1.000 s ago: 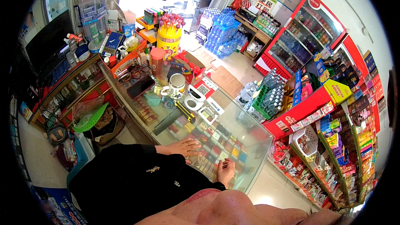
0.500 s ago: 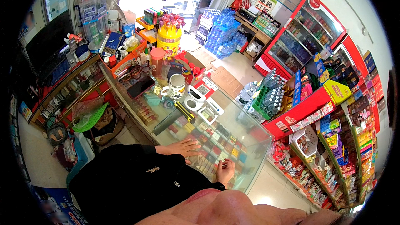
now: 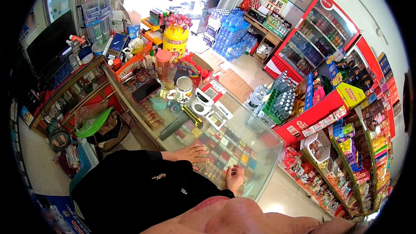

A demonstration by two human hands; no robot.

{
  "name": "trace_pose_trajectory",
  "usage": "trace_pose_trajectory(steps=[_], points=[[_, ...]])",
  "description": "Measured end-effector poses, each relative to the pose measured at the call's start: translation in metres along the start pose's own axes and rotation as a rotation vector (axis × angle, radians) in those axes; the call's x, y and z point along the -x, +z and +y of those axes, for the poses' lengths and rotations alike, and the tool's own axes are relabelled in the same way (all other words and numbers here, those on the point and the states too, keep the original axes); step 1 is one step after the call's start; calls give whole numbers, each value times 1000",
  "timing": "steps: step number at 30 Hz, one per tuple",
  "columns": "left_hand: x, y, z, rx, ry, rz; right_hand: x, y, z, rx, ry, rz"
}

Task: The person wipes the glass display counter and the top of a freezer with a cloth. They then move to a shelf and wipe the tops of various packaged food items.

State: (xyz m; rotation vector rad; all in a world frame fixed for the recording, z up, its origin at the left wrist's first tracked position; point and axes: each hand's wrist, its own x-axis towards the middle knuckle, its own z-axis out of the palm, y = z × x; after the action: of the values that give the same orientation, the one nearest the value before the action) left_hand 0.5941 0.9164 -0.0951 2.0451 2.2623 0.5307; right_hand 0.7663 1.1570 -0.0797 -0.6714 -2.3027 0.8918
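Small shop crowded with goods: red drinks fridges [image 3: 318,39] along the far wall, stacked packs of bottled water [image 3: 232,34] by the doorway, shelves of bright snack packets [image 3: 359,147] to the right. In the middle, a glass display counter [image 3: 255,147] with rows of small coloured boxes [image 3: 225,147] visible beneath its top. On the counter's far end, a yellow tub of lollipops [image 3: 175,39], a white patterned mug [image 3: 184,89], a dark phone [image 3: 146,91] and a yellow-and-black utility knife [image 3: 191,116]. Left hand [image 3: 190,152] laid flat on the glass near the close edge, fingers spread, palm down, grasping nothing. Right hand [image 3: 235,177] resting at the counter's near corner, fingers loosely curled inward, nothing seen held in it; apart from the left hand. Both black sleeves [image 3: 143,186] entering from the lower edge. Behind the counter on the left, a green mesh cover [image 3: 96,123] over clutter.
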Motion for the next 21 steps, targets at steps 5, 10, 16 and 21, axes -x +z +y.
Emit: trace_pose_trajectory(steps=[5, 10, 16, 21], points=[[0, 13, -7, -52, 21, 35, 0, -4, -10, -21, 11, -2], [0, 10, -6, -77, -11, 74, -3, -2, -5, 28, -69, 13], [35, -25, -17, -90, -393, 115, -4, -2, -10, 4, -43, -19], [87, -45, -68, -234, -850, 205, -2, 1, -2, -18, 42, -27]])
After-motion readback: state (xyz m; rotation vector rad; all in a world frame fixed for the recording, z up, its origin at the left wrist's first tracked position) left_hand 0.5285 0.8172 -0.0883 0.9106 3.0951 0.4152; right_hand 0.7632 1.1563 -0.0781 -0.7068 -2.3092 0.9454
